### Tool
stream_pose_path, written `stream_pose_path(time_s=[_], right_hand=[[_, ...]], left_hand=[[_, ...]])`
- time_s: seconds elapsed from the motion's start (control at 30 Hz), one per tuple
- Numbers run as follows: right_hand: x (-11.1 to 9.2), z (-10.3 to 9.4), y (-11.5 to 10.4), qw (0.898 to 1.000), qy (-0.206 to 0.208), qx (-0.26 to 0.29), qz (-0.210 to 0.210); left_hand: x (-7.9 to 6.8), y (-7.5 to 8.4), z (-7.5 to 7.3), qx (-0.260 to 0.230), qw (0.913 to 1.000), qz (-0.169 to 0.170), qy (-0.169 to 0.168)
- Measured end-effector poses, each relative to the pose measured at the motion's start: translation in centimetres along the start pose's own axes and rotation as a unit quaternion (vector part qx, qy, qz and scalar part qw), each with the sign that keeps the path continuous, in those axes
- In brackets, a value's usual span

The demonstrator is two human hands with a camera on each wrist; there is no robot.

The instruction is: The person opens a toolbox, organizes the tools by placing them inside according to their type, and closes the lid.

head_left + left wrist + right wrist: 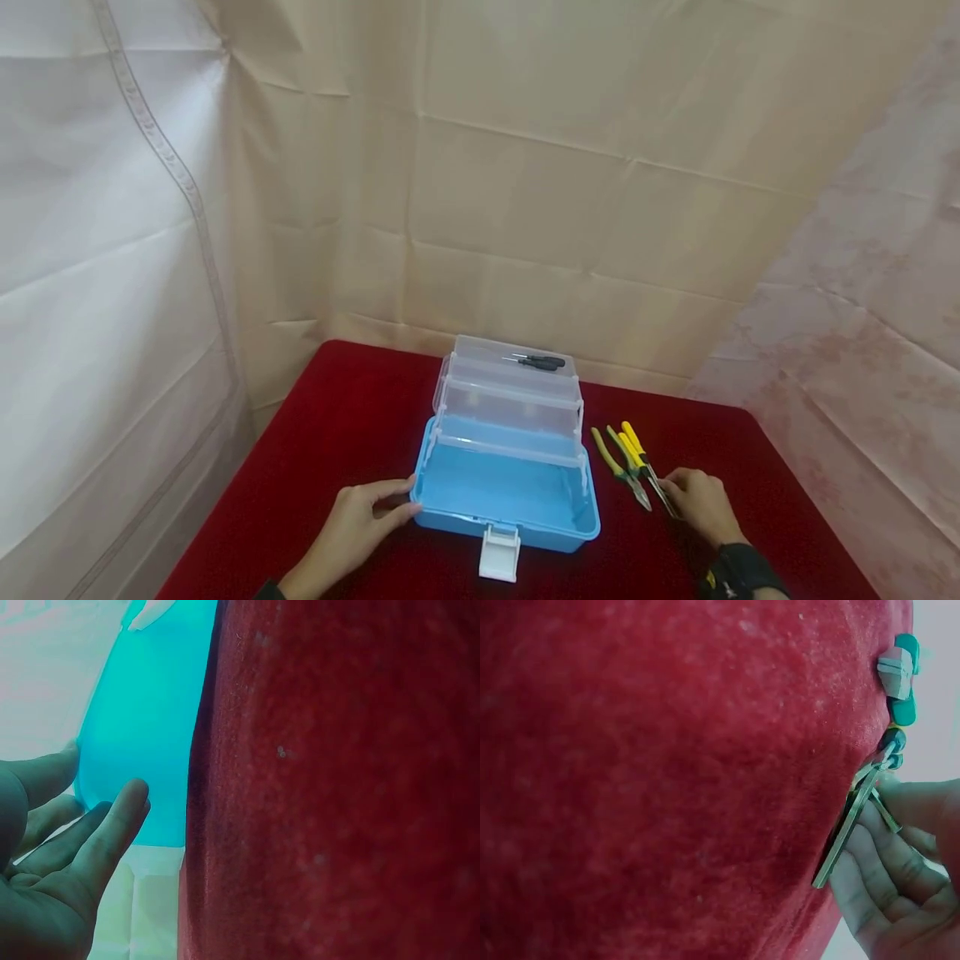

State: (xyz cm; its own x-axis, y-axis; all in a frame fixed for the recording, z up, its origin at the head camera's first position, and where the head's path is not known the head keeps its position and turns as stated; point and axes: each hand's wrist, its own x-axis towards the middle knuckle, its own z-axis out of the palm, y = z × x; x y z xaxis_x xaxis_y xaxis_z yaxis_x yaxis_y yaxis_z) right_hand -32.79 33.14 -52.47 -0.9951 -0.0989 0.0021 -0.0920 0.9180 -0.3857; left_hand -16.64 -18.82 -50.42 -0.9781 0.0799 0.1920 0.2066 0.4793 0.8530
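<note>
A toolbox with a light blue base (495,487) and raised clear trays (510,404) stands on the red cloth. My left hand (360,521) touches its front left corner from outside, fingers fairly straight; the left wrist view shows the fingertips (133,793) against the blue wall (142,727). My right hand (701,504) pinches the metal shafts (847,829) of the yellow-handled screwdrivers (636,442), which lie crossed near the cloth. Close beside them lie green-and-yellow pliers (626,475). In the right wrist view, the thumb lies over the shorter shaft (886,810).
Two black-handled screwdrivers (540,363) rest on the clear top at the back. A white latch (499,553) hangs down at the box's front. Cloth-covered table (360,408) ends close to the beige curtain (517,217). Draped sheets rise at both sides.
</note>
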Motion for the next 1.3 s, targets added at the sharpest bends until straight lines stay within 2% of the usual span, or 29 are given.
stream_pose_path(time_s=[0.1,0.23,0.4,0.87,1.07,1.3], right_hand=[[-0.3,-0.2,0.5,0.999,-0.011,0.029,0.017],[-0.7,-0.5,1.1,0.997,-0.031,0.062,0.017],[-1.1,-0.7,1.9,0.994,-0.060,0.080,0.035],[-1.7,-1.5,1.2,0.993,-0.095,0.071,0.024],[-1.5,-2.0,0.9,0.990,-0.107,0.070,0.053],[-1.5,-2.3,1.0,0.991,-0.100,0.045,0.074]], left_hand=[[0.1,0.1,0.0,0.002,1.0000,-0.003,-0.003],[0.1,0.2,0.1,0.003,0.9999,-0.010,0.002],[0.1,0.2,0.2,0.002,0.9999,-0.013,0.004],[0.1,0.2,0.1,-0.004,0.9999,-0.014,-0.002],[0.2,0.2,0.2,-0.006,0.9999,-0.013,-0.003],[0.1,0.1,0.3,0.000,1.0000,-0.007,0.003]])
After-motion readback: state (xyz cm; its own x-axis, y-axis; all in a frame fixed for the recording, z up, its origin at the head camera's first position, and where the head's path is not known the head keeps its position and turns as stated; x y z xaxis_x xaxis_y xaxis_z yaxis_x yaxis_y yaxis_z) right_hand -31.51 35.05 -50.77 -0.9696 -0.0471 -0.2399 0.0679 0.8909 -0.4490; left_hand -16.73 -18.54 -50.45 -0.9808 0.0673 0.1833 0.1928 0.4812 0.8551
